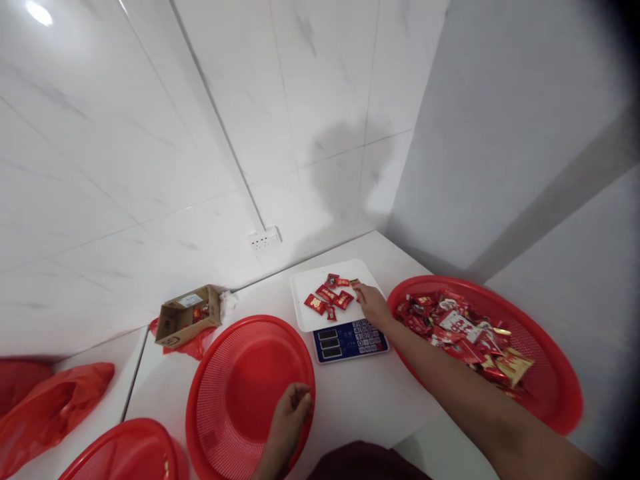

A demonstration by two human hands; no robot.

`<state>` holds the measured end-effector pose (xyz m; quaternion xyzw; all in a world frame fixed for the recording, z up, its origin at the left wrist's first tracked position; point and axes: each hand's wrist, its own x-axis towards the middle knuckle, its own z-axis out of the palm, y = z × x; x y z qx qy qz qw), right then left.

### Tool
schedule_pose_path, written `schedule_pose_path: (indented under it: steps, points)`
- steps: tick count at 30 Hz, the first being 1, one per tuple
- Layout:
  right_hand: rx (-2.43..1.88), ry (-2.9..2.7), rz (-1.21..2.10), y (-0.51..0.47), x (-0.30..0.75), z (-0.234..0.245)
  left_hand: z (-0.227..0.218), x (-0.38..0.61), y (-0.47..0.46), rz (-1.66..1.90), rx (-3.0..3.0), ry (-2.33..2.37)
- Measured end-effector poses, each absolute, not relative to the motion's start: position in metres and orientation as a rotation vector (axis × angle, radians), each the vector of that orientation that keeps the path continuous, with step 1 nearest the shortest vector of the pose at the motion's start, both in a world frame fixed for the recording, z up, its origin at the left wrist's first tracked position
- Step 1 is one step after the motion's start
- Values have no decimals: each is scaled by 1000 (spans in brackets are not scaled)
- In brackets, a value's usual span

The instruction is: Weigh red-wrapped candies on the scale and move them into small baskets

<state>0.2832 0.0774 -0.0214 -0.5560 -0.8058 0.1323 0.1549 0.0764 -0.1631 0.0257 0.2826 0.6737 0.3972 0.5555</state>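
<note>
My right hand [373, 305] reaches over the white tray of a digital scale [303, 303], its fingers pinched at a small wrapped packet [355, 283] near the tray's right side. Several red wrapped packets [327, 293] lie loosely grouped in the middle of that tray. The scale's blue keypad panel [345, 345] faces me; its displays look dark. Above the right rim of an empty red plastic basket [240, 360], my left hand [290, 417] hangs with its fingers curled in, and nothing shows in them.
At the right stands a wide red basket [555, 373] holding many red and gold packets [460, 333]. An open cardboard box [187, 317] sits at the left on red plastic. Another red basket [125, 453] and red bags [55, 407] are lower left. A socket [265, 241] is on the wall.
</note>
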Motion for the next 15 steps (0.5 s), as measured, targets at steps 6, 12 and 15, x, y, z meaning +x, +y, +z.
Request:
schedule_pose_path:
  steps: [6, 12, 15]
  points:
    - [-1474, -2530, 402, 65, 274, -24, 29, 85, -159, 910, 682, 1560]
    - [-1482, -2584, 353, 68, 261, -24, 30, 86, -162, 920, 710, 1557]
    - [-1448, -2547, 363, 70, 259, -23, 25, 82, -168, 927, 695, 1572]
